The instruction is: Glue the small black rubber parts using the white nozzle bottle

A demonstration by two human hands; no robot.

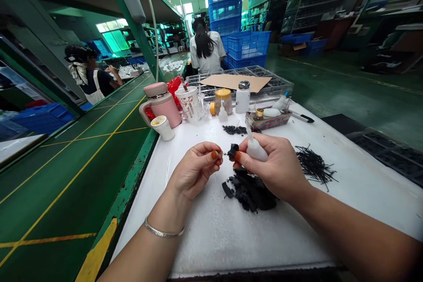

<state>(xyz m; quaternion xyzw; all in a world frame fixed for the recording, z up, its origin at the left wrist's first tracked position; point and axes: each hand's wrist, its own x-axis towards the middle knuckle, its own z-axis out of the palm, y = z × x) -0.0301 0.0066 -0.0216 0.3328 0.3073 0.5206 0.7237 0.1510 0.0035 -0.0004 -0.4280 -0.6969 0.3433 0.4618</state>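
My left hand (pixel 196 167) is closed in a pinch above the white work surface (pixel 205 238), its fingertips at a tiny dark bit beside the black part. Between the thumb and fingers of my right hand (pixel 277 163) is a small black part (pixel 233 150). The same hand also keeps a white squeeze bottle (pixel 256 150) with a thin nozzle against its palm, nozzle up. Below both hands lies a heap of black pieces (pixel 253 194). Thin black sticks (pixel 315 165) are piled to the right. Small black rings (pixel 234 129) lie scattered beyond the hands.
A pink mug (pixel 163 105), a paper cup (pixel 188 103), a small tub (pixel 163 128), a yellow-lidded jar (pixel 223 100) and a white bottle (pixel 243 98) line the back. A box of bottles (pixel 269 120) stands right of them. A green conveyor (pixel 86 158) runs left. Two people sit farther off.
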